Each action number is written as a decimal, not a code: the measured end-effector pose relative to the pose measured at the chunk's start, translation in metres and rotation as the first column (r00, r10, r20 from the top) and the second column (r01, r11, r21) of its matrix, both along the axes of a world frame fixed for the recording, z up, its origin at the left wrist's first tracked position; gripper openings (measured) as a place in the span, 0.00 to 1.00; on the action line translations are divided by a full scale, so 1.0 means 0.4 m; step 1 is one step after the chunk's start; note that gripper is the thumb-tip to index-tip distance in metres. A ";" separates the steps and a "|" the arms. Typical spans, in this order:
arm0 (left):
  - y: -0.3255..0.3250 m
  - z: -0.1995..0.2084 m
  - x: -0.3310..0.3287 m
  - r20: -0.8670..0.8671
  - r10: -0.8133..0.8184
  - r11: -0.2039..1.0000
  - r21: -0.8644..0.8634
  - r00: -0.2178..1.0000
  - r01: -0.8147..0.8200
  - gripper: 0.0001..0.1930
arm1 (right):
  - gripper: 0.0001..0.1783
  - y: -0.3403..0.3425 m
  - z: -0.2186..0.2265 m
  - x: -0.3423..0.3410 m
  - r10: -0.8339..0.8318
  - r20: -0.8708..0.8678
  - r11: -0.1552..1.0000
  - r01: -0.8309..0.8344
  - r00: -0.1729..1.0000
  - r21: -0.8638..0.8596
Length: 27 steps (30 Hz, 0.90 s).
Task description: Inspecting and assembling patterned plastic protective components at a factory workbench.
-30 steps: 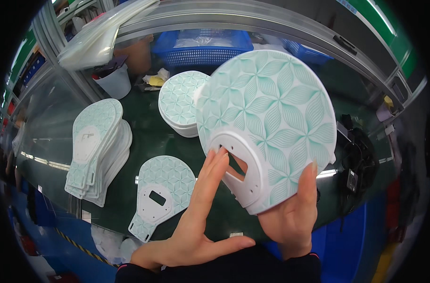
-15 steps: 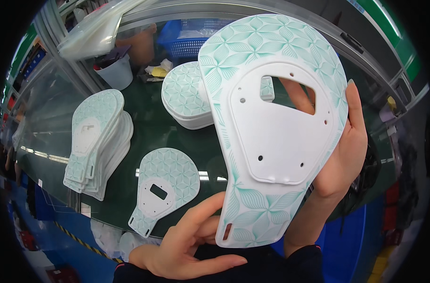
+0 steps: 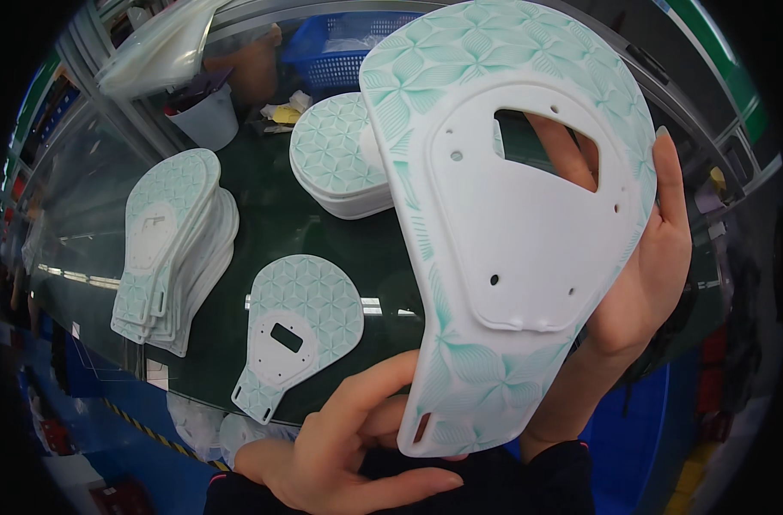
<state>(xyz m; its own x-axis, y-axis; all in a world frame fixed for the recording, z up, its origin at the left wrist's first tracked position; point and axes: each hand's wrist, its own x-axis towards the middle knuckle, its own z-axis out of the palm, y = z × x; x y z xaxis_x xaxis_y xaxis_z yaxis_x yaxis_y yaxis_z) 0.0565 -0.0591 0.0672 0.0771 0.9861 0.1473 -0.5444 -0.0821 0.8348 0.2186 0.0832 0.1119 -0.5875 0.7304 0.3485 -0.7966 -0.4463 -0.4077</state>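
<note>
A large white plastic panel (image 3: pixel 516 249), paddle-shaped with a green leaf pattern round its rim, is held up close before me. Its raised middle has a four-sided cut-out and several small holes, and a slot pierces its narrow end. My right hand (image 3: pixel 636 275) grips the right edge; some of its fingers pass behind and show through the cut-out. At the lower left edge is my left hand (image 3: pixel 349 442), fingers curled behind the narrow end and thumb stretched out below it. A smaller matching panel (image 3: pixel 323 296) lies flat on the dark green table (image 3: pixel 263 232), left of the held one.
At the left stands a leaning stack of similar panels (image 3: pixel 168 232). Another stack (image 3: pixel 336 150) sits behind the held panel, partly hidden by it. Farther back are a blue basket (image 3: pixel 340 64), a pale cup (image 3: pixel 207 120) with things in it and clear plastic bags (image 3: pixel 155 56).
The held panel has shifted a little right, with its round end higher in view and tilted slightly. Both hands keep their places on it. The things on the table appear slightly higher and farther left.
</note>
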 end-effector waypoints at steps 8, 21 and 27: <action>0.094 -0.035 -0.046 -0.434 0.251 0.956 0.252 0.865 -0.151 0.23 | 0.34 -0.051 0.006 -0.028 -0.479 0.209 0.863 0.501 0.853 -0.068; 0.133 -0.037 -0.053 0.074 0.126 0.991 0.025 0.989 -0.128 0.26 | 0.32 -0.147 -0.153 -0.049 -0.748 0.457 0.633 0.309 0.481 0.710; 0.101 -0.013 -0.093 0.203 -0.001 1.000 -0.013 0.979 0.004 0.28 | 0.37 -0.142 -0.214 -0.030 -0.736 0.459 0.673 0.613 0.498 0.413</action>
<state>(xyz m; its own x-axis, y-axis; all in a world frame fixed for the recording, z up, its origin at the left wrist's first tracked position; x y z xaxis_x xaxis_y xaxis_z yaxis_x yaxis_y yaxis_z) 0.0194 -0.0189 0.0620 0.0492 0.9879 0.1471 -0.7031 -0.0703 0.7076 0.2064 0.0262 0.0261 -0.0580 0.9502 0.3061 -0.4201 0.2549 -0.8709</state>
